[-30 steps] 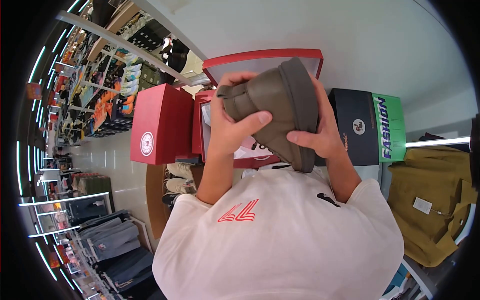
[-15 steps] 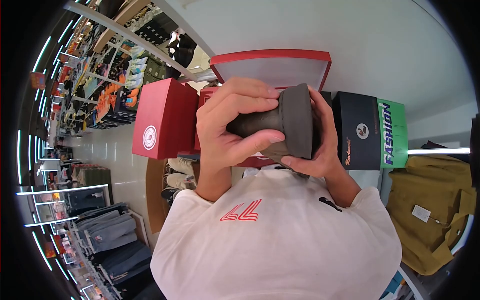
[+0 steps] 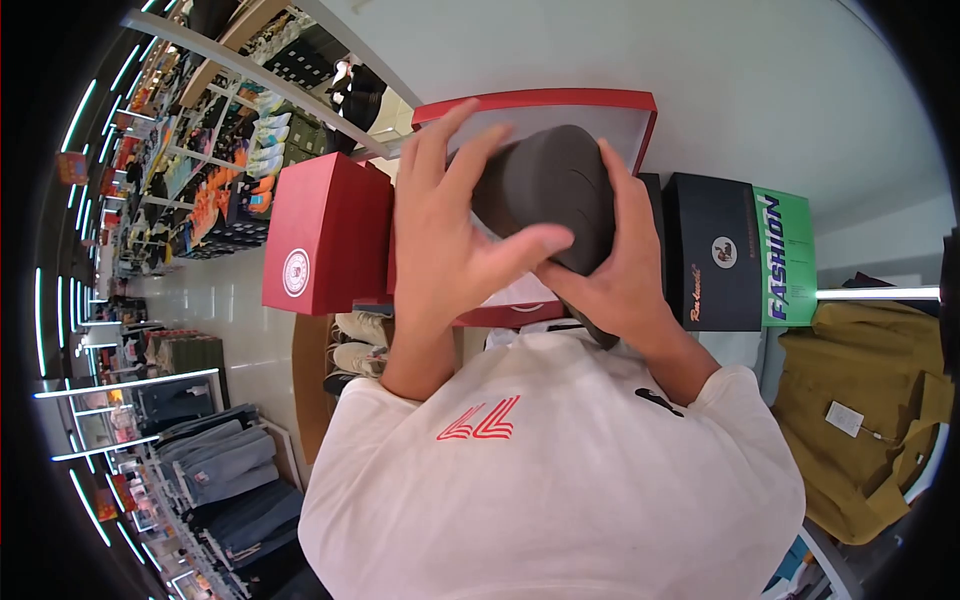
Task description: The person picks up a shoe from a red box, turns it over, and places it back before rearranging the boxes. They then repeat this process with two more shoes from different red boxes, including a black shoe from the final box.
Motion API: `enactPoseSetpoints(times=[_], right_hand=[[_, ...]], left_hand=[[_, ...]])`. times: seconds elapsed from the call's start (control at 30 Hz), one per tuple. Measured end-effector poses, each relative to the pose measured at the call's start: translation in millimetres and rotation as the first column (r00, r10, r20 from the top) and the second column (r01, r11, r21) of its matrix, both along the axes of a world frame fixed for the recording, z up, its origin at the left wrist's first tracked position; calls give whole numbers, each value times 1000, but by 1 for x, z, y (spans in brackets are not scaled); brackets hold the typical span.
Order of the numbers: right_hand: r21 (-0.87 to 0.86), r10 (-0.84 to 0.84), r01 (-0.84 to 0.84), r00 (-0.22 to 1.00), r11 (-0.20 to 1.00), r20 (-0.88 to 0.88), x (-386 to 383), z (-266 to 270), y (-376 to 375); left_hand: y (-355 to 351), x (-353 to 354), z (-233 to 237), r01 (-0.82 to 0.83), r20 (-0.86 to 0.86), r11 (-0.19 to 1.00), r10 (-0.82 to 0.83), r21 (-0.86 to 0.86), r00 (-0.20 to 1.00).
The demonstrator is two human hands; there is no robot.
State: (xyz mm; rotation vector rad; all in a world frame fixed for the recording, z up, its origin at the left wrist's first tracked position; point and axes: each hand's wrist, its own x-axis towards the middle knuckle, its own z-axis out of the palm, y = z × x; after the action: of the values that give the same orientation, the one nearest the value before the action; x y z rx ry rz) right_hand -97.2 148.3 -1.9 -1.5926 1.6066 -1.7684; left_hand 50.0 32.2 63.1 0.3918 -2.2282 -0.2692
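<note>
Your right hand grips the dark shoe between thumb and fingers. The shoe lies right of your left hand, fingers spread; contact there cannot be confirmed. Its long axis appears foreshortened, sloping toward your white shirt.

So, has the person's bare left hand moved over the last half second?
Yes. Measured against the pale-lined red box lid, the bare left hand has swung its fingers up and leftward in the view, now overlapping the lid's left end.
</note>
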Motion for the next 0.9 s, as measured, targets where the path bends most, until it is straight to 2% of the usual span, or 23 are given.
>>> enactPoseSetpoints(times=[0.03, 0.07, 0.13, 0.17, 0.2, 0.23, 0.27, 0.33, 0.37, 0.4, 0.43, 0.47, 0.53, 0.6, 0.63, 0.67, 0.73, 0.77, 0.8, 0.87, 0.9], right_hand=[[36, -71, 74, 995, 997, -74, 2, 2, -3], [69, -138, 150, 979, 986, -151, 4, 4, -4], [64, -142, 157, 971, 986, -194, -1, 8, -5], [90, -22, 39, 982, 995, -189, -9, 10, -6], [116, 103, -83, 978, 990, -180, -19, 11, -6], [158, 252, -247, 968, 956, -8, -31, 11, -4], [180, 309, -314, 949, 932, 58, -42, 9, -4], [164, 346, -427, 862, 889, 370, -47, -4, -3], [168, 351, -434, 860, 885, 369, -48, -16, -2], [142, 373, -532, 736, 835, 566, -48, -26, -2], [96, 362, -615, 575, 783, 734, -49, -34, -1], [104, 355, -613, 579, 784, 734, -47, -40, 3], [172, 218, -542, 580, 823, 785, -38, -42, 9], [182, 178, -518, 569, 836, 803, -38, -48, 12], [152, 163, -460, 575, 875, 802, -35, -48, 13], [121, 147, -397, 582, 910, 800, -34, -49, 13], [106, 134, -357, 586, 928, 799, -35, -52, 13], [88, 133, -331, 589, 940, 797, -35, -53, 14], [95, 126, -329, 589, 939, 799, -32, -55, 13], [128, 110, -286, 687, 950, 719, -25, -58, 11], [133, 110, -291, 687, 948, 718, -23, -59, 10]], left_hand=[[3, -8, -12, 1, -90, 964, 24, 267, 996], [4, -12, -23, 25, -169, 856, 72, 516, 983], [-8, -11, -48, 191, -309, 696, 46, 692, 950], [-16, -10, -56, 189, -309, 694, 51, 695, 950], [-25, -9, -64, 320, -432, 570, 69, 757, 899], [-31, -10, -65, 451, -543, 435, 109, 779, 833], [-34, -12, -66, 448, -544, 436, 119, 780, 831], [-39, -18, -61, 649, -677, 203, 311, 733, 667], [-46, -19, -64, 692, -712, 184, 280, 698, 643], [-44, -24, -65, 694, -713, 184, 286, 696, 640], [-40, -33, -64, 667, -714, 256, 273, 700, 645], [-39, -39, -64, 637, -714, 325, 259, 699, 651], [-37, -44, -76, 611, -683, 310, 248, 728, 687], [-18, -44, -86, 296, -396, 379, 220, 877, 891], [-6, -38, -93, 199, -280, 388, 164, 900, 946], [7, -34, -97, 200, -276, 380, 157, 903, 948], [26, -29, -103, 271, -239, 223, -161, 936, 958], [30, -29, -110, 307, -298, 110, -90, 945, 950], [31, -28, -109, 306, -298, 102, -89, 946, 950], [30, -23, -104, 277, -270, 90, -82, 957, 959], [30, -22, -106, 277, -271, 88, -77, 957, 959]])
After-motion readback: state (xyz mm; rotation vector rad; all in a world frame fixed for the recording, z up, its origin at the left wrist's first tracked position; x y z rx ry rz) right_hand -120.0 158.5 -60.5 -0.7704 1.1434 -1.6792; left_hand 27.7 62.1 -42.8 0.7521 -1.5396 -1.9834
